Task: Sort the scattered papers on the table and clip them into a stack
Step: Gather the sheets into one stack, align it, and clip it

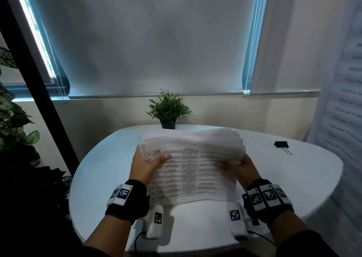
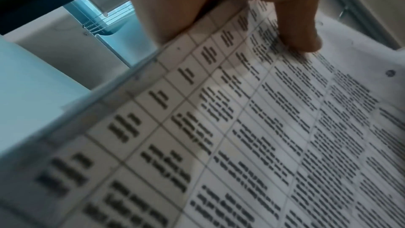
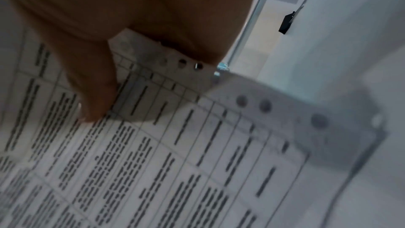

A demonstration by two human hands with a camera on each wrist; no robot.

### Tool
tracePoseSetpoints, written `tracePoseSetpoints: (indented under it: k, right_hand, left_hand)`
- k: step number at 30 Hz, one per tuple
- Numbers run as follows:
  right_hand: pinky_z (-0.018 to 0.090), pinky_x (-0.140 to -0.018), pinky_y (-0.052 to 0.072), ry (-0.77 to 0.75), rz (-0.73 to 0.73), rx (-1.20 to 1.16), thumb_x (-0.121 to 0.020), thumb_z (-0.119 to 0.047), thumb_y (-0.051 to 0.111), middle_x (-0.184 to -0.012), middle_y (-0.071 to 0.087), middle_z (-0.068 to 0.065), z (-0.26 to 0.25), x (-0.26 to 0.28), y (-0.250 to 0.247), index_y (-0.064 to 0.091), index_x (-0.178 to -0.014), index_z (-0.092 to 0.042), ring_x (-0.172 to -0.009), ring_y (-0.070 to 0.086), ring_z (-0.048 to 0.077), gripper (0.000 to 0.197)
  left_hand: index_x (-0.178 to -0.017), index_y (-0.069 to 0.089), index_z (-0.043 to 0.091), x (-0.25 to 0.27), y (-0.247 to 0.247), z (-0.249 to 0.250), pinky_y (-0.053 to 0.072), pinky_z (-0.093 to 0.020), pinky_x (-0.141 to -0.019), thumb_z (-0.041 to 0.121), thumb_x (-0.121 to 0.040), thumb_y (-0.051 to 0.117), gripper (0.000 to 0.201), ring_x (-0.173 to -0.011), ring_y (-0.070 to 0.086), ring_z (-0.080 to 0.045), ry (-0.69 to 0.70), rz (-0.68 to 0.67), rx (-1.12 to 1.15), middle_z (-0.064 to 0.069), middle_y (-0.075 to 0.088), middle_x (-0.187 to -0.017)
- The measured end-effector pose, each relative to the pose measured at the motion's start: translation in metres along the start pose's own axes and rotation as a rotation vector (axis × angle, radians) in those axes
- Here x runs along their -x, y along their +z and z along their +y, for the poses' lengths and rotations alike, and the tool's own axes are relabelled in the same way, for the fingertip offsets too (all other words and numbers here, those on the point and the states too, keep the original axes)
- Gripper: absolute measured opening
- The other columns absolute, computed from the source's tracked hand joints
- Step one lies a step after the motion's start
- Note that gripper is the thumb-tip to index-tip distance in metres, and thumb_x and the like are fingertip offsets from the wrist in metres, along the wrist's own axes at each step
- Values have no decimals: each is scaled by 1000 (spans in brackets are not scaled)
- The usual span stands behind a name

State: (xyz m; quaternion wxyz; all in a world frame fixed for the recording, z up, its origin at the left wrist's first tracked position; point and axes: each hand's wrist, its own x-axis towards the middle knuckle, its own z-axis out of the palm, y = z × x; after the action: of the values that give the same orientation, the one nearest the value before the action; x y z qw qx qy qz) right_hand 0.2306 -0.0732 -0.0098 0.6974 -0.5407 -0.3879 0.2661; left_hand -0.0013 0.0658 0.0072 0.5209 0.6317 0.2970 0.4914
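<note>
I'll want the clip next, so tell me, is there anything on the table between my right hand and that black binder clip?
Nothing visible does. The binder clip lies alone on the bare white table, to the right of the right hand and farther from you. That hand, like the left hand, is busy gripping the paper stack.

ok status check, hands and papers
Left hand and right hand both grip the paper stack. Edges uneven, unclipped. Binder clip lies apart on the table.
</note>
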Motion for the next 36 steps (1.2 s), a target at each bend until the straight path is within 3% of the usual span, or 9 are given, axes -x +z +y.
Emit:
tracePoseSetpoints:
  k: [3,7,11,15,20,24,27,31,36]
  right_hand:
    - [41,-82,56,55,-18,58,-37,-24,89,-87,75,-1,5,3,6,66,-96,-12,-89,69,24,64]
    - [16,-64,55,18,-16,96,-55,-2,86,-71,72,-16,-4,0,6,60,-88,-22,-70,67,2,46]
    - [39,-84,55,86,-40,89,-36,-23,88,-96,72,2,12,5,-1,63,-100,-18,-94,67,22,69]
    - [45,-88,53,149,-84,124,-21,-42,95,-99,73,2,10,6,-5,62,-105,-17,-103,64,30,94]
    - [37,-106,30,-174,104,357,-23,-74,78,-146,31,-2,-65,11,-6,8,-145,-38,-133,29,14,145]
    - [36,-114,15,-610,-62,949,-46,-73,68,-152,20,0,-129,8,30,0,-147,-32,-140,17,16,128]
    - [38,-114,21,-496,-263,1339,-58,-56,75,-149,29,6,-127,-11,48,10,-148,-26,-139,23,24,115]
    - [27,-73,42,-310,-225,1215,-52,-53,73,-99,68,-3,-128,-15,35,56,-94,-36,-97,62,21,48]
    - [32,-74,49,-328,12,1015,-53,-49,83,-90,70,-1,-125,-6,18,65,-91,-25,-87,64,22,48]
  left_hand:
    - [-109,62,6,3,2,4,56,-17,-62,20,-65,85,51,-79,69,-11,-13,13,-27,-1,72,-90]
    - [-108,58,11,4,6,12,51,-11,-55,4,-70,80,44,-79,67,-9,-21,10,-6,3,69,-89]
    - [-109,59,15,13,3,1,53,-18,-60,10,-64,84,52,-82,70,-11,-91,-18,-17,2,73,-92]
    - [-96,65,12,15,5,-3,50,-12,-52,3,-67,81,34,-66,70,-4,-137,-12,-6,8,74,-75]
    - [-92,68,9,14,9,4,54,-21,-56,-3,-67,79,30,-70,72,-15,-132,0,32,2,75,-77]
    - [-92,70,12,10,21,18,58,-29,-65,-4,-64,82,34,-76,72,-19,-54,-38,32,-1,76,-83]
    - [-91,72,22,2,34,36,57,-38,-75,7,-61,87,37,-83,70,-19,92,-130,-89,1,75,-87]
    - [-89,67,39,-3,46,65,56,-39,-77,50,-53,81,41,-82,68,-13,269,-217,-342,12,73,-84]
    - [-122,47,44,-11,20,73,44,-31,-94,60,-43,85,89,-114,52,-14,248,-80,-469,8,59,-120]
